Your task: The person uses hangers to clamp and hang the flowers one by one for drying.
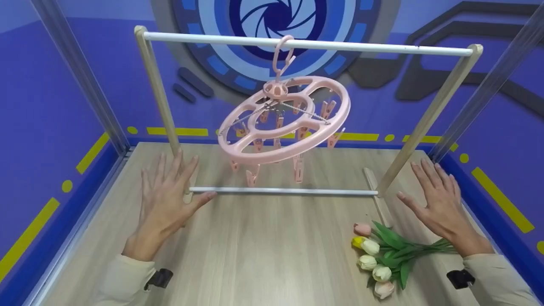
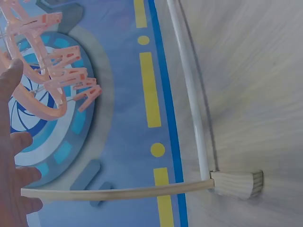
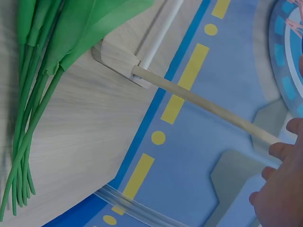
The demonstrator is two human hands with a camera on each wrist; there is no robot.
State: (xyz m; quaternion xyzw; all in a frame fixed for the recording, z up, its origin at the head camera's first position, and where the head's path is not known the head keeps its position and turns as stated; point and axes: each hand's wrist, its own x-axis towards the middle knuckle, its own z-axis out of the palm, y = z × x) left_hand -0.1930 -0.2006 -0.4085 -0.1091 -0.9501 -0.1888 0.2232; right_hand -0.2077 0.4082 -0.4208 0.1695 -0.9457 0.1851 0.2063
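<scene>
You are holding your left hand (image 1: 168, 193) at centre left of the frame, where it is overlapping the rack (image 1: 212, 39), and your right hand (image 1: 437, 206) at centre right; you are spreading both wide. The pink clip hanger (image 1: 276, 90) is hanging from the rack at upper centre. The tulips (image 1: 393, 238) are lying on the counter (image 1: 272, 246) at lower right, below your right hand.

A wood-grain table (image 1: 263, 246) meets a blue-purple wall (image 1: 110, 55) bearing a round emblem (image 1: 278, 15), grey shapes (image 1: 414, 87) and yellow dashes (image 1: 191, 131), with corner posts (image 1: 77, 63) at either side.
</scene>
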